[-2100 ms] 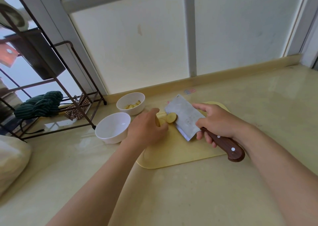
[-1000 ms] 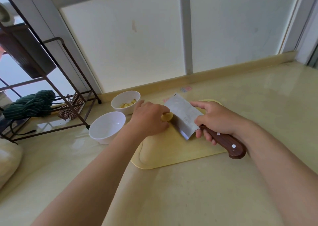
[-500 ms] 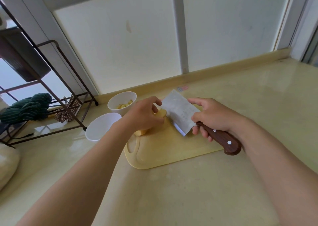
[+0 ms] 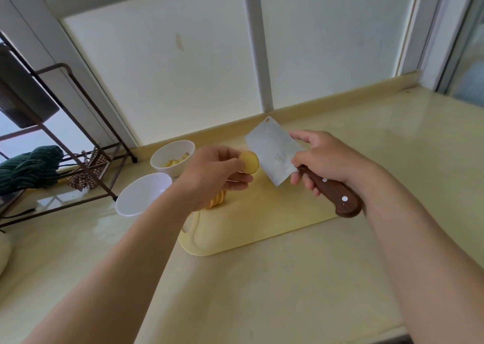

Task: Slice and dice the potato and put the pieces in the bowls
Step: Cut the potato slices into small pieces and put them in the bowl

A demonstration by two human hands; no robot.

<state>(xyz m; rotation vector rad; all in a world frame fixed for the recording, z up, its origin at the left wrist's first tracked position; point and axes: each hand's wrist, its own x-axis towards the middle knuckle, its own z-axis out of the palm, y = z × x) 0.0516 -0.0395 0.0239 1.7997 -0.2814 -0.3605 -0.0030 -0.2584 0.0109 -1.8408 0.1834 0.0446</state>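
Observation:
My left hand (image 4: 217,173) pinches a round potato piece (image 4: 250,162) in its fingertips, lifted above the yellow cutting board (image 4: 262,220). Under that wrist, a small pile of potato slices (image 4: 216,201) lies on the board, partly hidden. My right hand (image 4: 324,157) grips the brown wooden handle of a cleaver (image 4: 272,151), whose blade is raised off the board and tilted, just right of the held piece. Two white bowls stand left of the board: the far bowl (image 4: 170,157) holds diced potato, the near bowl (image 4: 141,195) looks empty.
A dark metal rack (image 4: 78,123) stands at the left with a green striped cloth (image 4: 28,169) and a checked cloth (image 4: 87,172) on its lower shelf. A white wall panel rises behind the yellow counter (image 4: 262,291). A pale bag edge (image 4: 4,252) shows at far left.
My left hand picked the potato piece up from the board and raised it. The cleaver rose off the board and its blade turned more upright. The slices are now uncovered beneath the left wrist.

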